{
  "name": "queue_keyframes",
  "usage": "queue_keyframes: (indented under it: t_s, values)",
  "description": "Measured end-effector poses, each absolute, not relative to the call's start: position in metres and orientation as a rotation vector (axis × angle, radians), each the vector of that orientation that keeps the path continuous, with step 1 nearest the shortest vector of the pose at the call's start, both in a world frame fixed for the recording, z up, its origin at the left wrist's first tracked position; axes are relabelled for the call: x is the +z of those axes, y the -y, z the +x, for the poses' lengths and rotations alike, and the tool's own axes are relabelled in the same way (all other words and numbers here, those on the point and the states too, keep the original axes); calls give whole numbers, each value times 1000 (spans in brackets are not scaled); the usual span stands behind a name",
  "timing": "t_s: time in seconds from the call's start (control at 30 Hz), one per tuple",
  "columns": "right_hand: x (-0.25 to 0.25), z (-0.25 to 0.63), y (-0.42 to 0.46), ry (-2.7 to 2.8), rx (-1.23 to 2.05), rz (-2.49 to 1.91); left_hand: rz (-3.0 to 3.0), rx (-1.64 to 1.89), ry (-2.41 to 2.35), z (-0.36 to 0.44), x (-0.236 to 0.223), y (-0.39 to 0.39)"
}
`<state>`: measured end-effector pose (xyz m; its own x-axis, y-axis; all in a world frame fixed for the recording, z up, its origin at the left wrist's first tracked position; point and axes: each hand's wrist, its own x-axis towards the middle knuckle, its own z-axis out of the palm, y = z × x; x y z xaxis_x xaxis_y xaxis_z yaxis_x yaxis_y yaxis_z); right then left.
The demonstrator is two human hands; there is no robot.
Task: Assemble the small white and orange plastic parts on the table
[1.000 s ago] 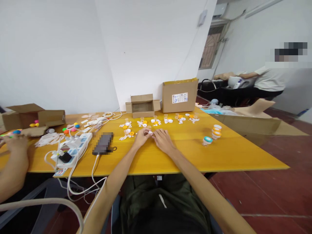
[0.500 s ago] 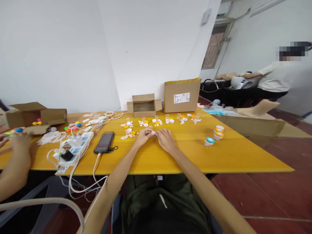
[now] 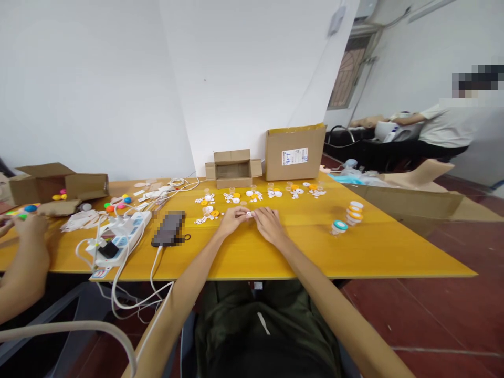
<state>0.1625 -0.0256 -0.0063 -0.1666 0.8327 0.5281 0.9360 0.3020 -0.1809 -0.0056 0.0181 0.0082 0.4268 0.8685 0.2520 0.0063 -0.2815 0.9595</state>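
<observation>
My two hands meet over the middle of the tabletop (image 3: 252, 257), with a small white spotted piece (image 3: 249, 214) between them. The grip of my left hand (image 3: 232, 219) is pinched on this piece; the fingers of my right hand (image 3: 270, 224) come up to its other side, though I cannot tell whether that grip closes on it. Just left of my hands lie a spotted strip (image 3: 200, 221) and an orange ring (image 3: 214, 213), and beyond them a row of small white and orange parts runs across, with little clear cups among them. Behind that row an open cardboard box (image 3: 233, 184) stands beside a taller carton (image 3: 295, 167). To my right, well apart from my hands, is a teal-lidded jar (image 3: 339, 227), near an orange-lidded jar (image 3: 355, 216) and a white lid (image 3: 356, 205). On my left are a dark device (image 3: 170, 228) and a power strip (image 3: 132, 233); farther off, another person's hand (image 3: 30, 226) is close to a blue ball (image 3: 30, 208).
</observation>
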Motion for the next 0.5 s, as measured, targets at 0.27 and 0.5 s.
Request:
queue_keyframes:
  t_s: [0.27,0.5]
  values:
    - [-6,163,24,1997,-198,-1560,1636,1051,-785,-4,10,-14]
    - [-3,166,23,1982,-101,-1515,1648,1047,-777,-2,9,-15]
